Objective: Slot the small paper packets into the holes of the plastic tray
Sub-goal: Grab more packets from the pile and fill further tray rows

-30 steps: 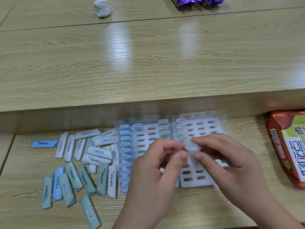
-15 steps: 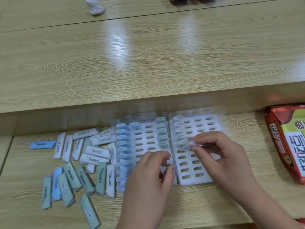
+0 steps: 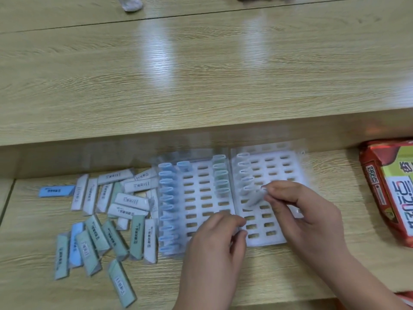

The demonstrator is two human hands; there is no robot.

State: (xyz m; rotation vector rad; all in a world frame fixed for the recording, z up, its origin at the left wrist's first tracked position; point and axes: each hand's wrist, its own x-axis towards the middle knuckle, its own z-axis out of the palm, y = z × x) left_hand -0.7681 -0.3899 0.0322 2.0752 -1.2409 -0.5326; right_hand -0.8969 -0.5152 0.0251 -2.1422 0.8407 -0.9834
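Observation:
Two white plastic trays [image 3: 202, 193] with rows of oblong holes lie side by side on the lower wooden shelf. Blue packets [image 3: 167, 198] fill the left tray's first column, green ones [image 3: 220, 175] stand in its last column, and white ones [image 3: 243, 173] stand in the right tray's first column. My right hand [image 3: 297, 211] pinches a white packet [image 3: 254, 199] over that first column. My left hand [image 3: 214, 247] rests on the near edge of the left tray with its fingers curled; nothing shows in it.
A loose pile of white, green and blue packets [image 3: 107, 213] lies left of the trays. A red and green snack bag [image 3: 391, 189] sits at the right. The raised desk edge [image 3: 201, 121] runs just behind the trays, with a crumpled white wad [image 3: 131, 4] far back.
My left hand has let go of the packet and dropped to the tray's near edge. My right hand has carried the white packet down to the right tray's first column.

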